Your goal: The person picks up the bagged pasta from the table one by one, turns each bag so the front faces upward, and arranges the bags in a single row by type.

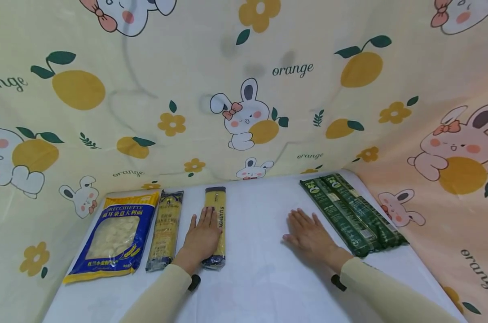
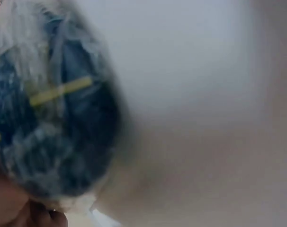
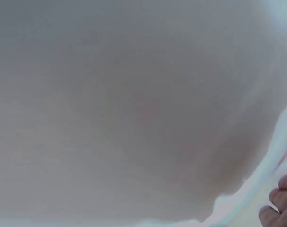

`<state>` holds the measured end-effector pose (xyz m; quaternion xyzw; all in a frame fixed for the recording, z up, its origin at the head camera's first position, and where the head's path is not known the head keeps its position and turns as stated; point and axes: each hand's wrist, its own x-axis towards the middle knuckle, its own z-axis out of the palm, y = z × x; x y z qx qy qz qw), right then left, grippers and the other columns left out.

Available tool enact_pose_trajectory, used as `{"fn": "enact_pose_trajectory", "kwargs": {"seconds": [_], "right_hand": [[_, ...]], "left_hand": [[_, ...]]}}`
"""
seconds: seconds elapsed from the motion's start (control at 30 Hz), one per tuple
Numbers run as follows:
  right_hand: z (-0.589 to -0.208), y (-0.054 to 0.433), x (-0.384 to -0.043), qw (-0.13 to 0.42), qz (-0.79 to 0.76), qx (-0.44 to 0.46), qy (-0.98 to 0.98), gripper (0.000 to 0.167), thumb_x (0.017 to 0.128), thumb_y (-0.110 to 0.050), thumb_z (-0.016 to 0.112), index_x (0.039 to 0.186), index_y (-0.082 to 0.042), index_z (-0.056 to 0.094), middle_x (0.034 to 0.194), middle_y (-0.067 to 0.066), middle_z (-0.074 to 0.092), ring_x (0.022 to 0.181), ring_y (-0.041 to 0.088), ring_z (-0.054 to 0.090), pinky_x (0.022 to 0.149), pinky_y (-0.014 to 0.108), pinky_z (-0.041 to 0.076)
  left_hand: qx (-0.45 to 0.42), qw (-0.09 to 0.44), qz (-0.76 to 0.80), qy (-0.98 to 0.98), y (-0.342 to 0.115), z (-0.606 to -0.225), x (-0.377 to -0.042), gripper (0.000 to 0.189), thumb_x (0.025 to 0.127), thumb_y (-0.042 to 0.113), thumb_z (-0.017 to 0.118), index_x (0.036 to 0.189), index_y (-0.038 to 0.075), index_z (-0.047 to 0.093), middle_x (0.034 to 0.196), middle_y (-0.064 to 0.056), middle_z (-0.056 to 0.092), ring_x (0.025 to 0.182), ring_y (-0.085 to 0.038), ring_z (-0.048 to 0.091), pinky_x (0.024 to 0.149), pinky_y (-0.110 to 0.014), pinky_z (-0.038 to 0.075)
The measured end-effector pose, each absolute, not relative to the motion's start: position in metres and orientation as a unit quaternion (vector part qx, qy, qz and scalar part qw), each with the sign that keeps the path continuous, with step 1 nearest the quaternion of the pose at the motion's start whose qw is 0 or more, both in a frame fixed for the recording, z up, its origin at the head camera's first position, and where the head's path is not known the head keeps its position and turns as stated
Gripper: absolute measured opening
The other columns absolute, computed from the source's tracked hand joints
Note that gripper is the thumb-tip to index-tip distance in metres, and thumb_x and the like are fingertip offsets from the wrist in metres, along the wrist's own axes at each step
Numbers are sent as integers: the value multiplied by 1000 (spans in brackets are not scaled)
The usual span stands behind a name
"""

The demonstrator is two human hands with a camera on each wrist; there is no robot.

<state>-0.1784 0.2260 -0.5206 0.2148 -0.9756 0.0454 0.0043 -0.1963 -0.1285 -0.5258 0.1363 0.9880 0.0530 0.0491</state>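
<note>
My left hand [image 1: 201, 237] lies with straight fingers on a spaghetti packet [image 1: 220, 251], covering part of its front. In the left wrist view, the dark end of a clear-wrapped packet [image 2: 58, 109] fills the left side. Flat on the white tabletop, my right hand [image 1: 314, 237] has its fingers spread and holds nothing. Just right of it lie two green packets [image 1: 349, 211], side by side and slanted. Only some fingertips [image 3: 278, 203] show at the corner of the right wrist view.
Left of the spaghetti stand out a narrow yellow pasta packet [image 1: 165, 229] and a wide blue-and-yellow orecchiette bag [image 1: 114, 233]. A white-covered table [image 1: 260, 278] bears everything. Behind and beside it hangs a printed curtain [image 1: 195, 67] with rabbits and oranges.
</note>
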Motion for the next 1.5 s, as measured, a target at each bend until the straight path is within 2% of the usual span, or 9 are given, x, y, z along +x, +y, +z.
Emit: {"fn": "enact_pose_trajectory", "kwargs": {"seconds": [0.13, 0.23, 0.47, 0.87, 1.23, 1.5], "right_hand": [[-522, 284, -187, 13, 50, 143, -988, 78, 110, -50, 49, 160, 8, 33, 168, 29, 30, 157, 48, 24, 124, 71, 18], [-523, 316, -188, -4, 62, 102, -993, 83, 111, -53, 46, 162, 10, 26, 169, 32, 23, 157, 52, 19, 123, 74, 14], [-533, 348, -186, -42, 97, 71, -992, 93, 109, -59, 45, 163, 11, 17, 168, 38, 17, 154, 59, 16, 120, 77, 11], [-539, 350, -186, -50, 123, 76, -988, 99, 108, -62, 44, 164, 12, 10, 169, 39, 11, 156, 58, 11, 121, 76, 9], [-535, 331, -186, -31, 173, 91, -980, 92, 110, -50, 51, 159, 19, 14, 166, 42, 14, 153, 62, 15, 118, 79, 15], [-520, 293, -176, -76, 237, 105, -963, 97, 108, -52, 53, 160, 18, 12, 168, 40, 11, 155, 60, 10, 119, 78, 13]], "left_hand": [[142, 58, 58, 986, -149, -524, -196, 64, 115, 35, 42, 164, -3, 27, 174, -21, 20, 163, -38, 14, 128, -66, 13], [135, 63, 63, 987, -164, -526, -196, 64, 114, 34, 42, 164, -2, 28, 174, -20, 21, 163, -38, 15, 128, -67, 10], [112, 66, 64, 989, -182, -525, -191, 63, 114, 34, 41, 165, -1, 27, 174, -20, 22, 162, -38, 18, 128, -67, 7], [114, 56, 51, 991, -190, -522, -182, 64, 114, 34, 43, 164, -5, 28, 172, -25, 24, 160, -41, 23, 129, -64, 9], [107, 67, 71, 989, -194, -523, -182, 65, 115, 35, 40, 165, -3, 24, 173, -23, 20, 162, -40, 17, 130, -63, 6], [103, 72, 79, 989, -193, -520, -182, 66, 115, 36, 40, 166, -2, 23, 174, -22, 18, 162, -40, 16, 129, -64, 6]]}}
